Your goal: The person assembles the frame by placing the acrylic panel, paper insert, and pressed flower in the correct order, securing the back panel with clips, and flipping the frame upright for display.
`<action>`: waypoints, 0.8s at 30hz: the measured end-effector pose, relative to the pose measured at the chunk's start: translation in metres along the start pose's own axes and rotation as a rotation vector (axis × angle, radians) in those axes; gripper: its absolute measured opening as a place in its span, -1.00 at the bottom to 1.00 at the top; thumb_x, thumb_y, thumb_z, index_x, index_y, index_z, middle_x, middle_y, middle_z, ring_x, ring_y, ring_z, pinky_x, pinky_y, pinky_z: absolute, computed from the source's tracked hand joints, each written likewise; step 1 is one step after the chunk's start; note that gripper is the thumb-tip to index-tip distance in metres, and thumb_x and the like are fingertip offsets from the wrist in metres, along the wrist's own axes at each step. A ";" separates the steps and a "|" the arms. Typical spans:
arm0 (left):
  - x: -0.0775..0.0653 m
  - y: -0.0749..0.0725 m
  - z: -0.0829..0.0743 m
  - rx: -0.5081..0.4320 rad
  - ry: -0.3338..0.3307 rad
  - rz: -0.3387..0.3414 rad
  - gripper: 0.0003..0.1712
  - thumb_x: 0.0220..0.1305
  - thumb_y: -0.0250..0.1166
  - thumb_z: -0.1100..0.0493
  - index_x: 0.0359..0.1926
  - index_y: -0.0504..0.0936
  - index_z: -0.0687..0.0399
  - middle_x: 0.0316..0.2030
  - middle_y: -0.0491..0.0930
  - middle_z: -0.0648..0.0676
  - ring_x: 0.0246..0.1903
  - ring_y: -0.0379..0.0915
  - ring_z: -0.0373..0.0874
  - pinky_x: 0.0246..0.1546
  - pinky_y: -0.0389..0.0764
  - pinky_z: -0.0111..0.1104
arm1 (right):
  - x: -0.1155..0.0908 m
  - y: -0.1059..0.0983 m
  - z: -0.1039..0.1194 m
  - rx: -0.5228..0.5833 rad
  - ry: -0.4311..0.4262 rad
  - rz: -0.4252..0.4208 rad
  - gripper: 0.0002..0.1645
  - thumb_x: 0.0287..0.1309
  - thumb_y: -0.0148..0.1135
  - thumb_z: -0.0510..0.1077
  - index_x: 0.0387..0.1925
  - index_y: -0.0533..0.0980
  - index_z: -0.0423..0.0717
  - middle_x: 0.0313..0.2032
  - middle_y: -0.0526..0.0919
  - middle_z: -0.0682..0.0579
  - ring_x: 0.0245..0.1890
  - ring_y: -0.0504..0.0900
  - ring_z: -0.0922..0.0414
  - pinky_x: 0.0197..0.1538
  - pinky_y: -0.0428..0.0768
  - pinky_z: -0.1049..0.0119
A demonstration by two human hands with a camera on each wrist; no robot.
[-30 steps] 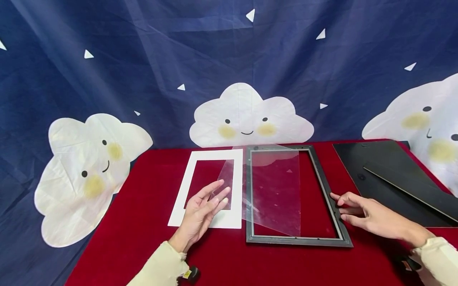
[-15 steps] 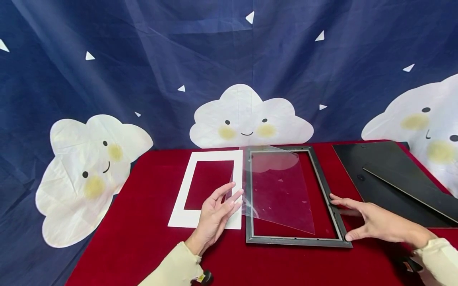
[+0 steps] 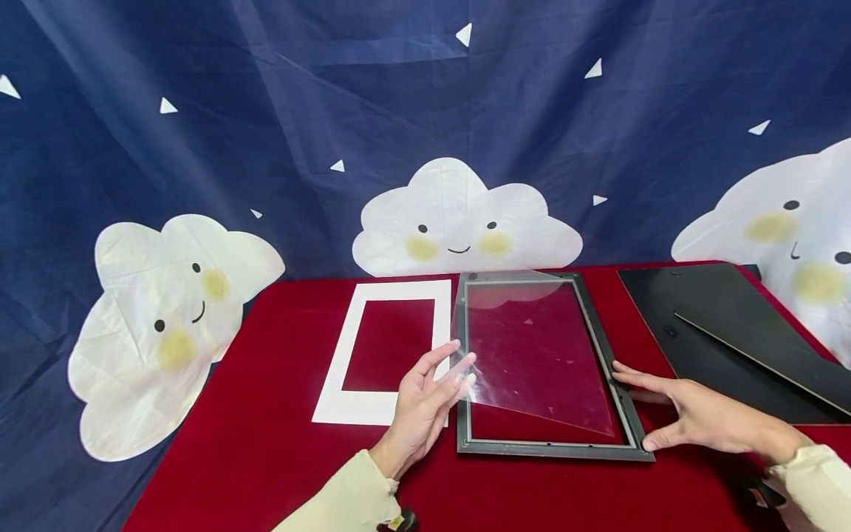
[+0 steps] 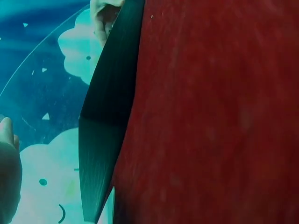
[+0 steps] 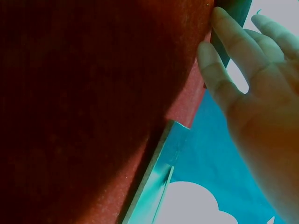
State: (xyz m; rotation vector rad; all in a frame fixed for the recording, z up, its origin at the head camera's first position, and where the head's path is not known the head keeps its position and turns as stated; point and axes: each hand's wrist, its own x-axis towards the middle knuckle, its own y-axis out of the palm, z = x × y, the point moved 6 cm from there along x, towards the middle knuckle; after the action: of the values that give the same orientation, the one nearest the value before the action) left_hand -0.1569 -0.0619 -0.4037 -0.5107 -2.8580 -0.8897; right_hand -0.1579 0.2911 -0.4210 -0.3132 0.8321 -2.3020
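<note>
My left hand (image 3: pixel 422 410) pinches the left edge of a clear plastic sheet (image 3: pixel 532 340) between thumb and fingers. The sheet lies tilted over a dark picture frame (image 3: pixel 552 448), its lower right corner within the frame's right side. My right hand (image 3: pixel 705 414) touches the frame's right side, its fingers and thumb spread apart along the edge. In the left wrist view, the frame's outer side (image 4: pixel 105 126) shows close up, with part of my left hand (image 4: pixel 8 177) at the left edge. The right wrist view shows my right hand (image 5: pixel 257 93) with fairly straight fingers at the frame (image 5: pixel 233 23).
A white mat (image 3: pixel 379 407) with a cut-out window lies left of the frame. To the right is a black backing board (image 3: pixel 738 318) with a stand leg (image 3: pixel 764 362). Red cloth (image 3: pixel 266 414) covers the table, and a blue cloud-print curtain (image 3: pixel 306 96) hangs behind.
My left hand has moved right with the clear sheet, which slides off the white mat and farther over the frame. The right hand's thumb has spread down to the frame's lower right side.
</note>
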 end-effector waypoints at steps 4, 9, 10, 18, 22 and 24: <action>0.002 0.004 0.005 0.020 -0.006 -0.017 -0.39 0.38 -0.02 0.58 0.41 0.10 0.53 0.50 -0.12 0.31 0.29 0.41 -0.04 0.19 0.49 -0.27 | 0.000 0.000 -0.001 -0.011 0.001 0.001 0.11 0.03 0.51 -0.05 0.51 0.13 -0.20 0.41 0.09 0.59 0.23 0.13 0.70 0.07 0.49 0.60; 0.004 0.007 0.008 0.017 0.000 -0.026 -0.38 0.35 -0.07 0.62 0.41 0.09 0.55 0.49 -0.09 0.36 0.28 0.41 -0.03 0.25 0.45 -0.17 | 0.000 0.000 0.000 -0.021 -0.024 0.001 0.10 0.05 0.50 -0.06 0.52 0.12 -0.19 0.43 0.08 0.57 0.26 0.10 0.70 0.09 0.45 0.63; 0.005 0.007 0.008 0.019 0.002 -0.025 -0.38 0.35 -0.08 0.62 0.41 0.08 0.55 0.49 -0.09 0.36 0.28 0.41 -0.03 0.25 0.45 -0.17 | 0.000 0.000 0.000 -0.021 -0.027 0.001 0.10 0.05 0.50 -0.05 0.52 0.12 -0.19 0.44 0.07 0.56 0.26 0.10 0.70 0.10 0.44 0.63; 0.007 0.011 0.012 0.049 0.007 -0.007 -0.41 0.36 -0.04 0.61 0.40 0.12 0.54 0.48 -0.06 0.34 0.27 0.43 -0.04 0.23 0.48 -0.17 | 0.000 0.000 -0.001 -0.016 -0.011 0.003 0.11 0.05 0.50 -0.05 0.53 0.11 -0.16 0.42 0.09 0.59 0.24 0.11 0.70 0.06 0.51 0.58; 0.005 0.013 0.013 0.053 0.000 0.013 -0.40 0.36 0.05 0.59 0.38 0.13 0.55 0.50 -0.17 0.31 0.27 0.42 -0.03 0.20 0.50 -0.18 | 0.000 0.000 -0.002 -0.010 -0.013 0.003 0.13 0.04 0.50 -0.05 0.53 0.09 -0.17 0.40 0.10 0.59 0.23 0.13 0.69 0.03 0.55 0.56; 0.005 0.012 0.014 0.057 -0.016 0.009 -0.40 0.35 0.10 0.57 0.36 0.16 0.54 0.51 -0.20 0.31 0.28 0.42 -0.01 0.18 0.53 -0.19 | 0.000 0.000 -0.002 -0.012 -0.017 0.000 0.14 0.04 0.51 -0.04 0.53 0.08 -0.18 0.41 0.11 0.59 0.23 0.13 0.69 0.03 0.54 0.57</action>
State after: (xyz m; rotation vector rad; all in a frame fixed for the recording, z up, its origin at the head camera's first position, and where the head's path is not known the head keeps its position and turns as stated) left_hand -0.1570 -0.0434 -0.4076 -0.5261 -2.8841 -0.8041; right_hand -0.1585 0.2919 -0.4224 -0.3379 0.8376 -2.2920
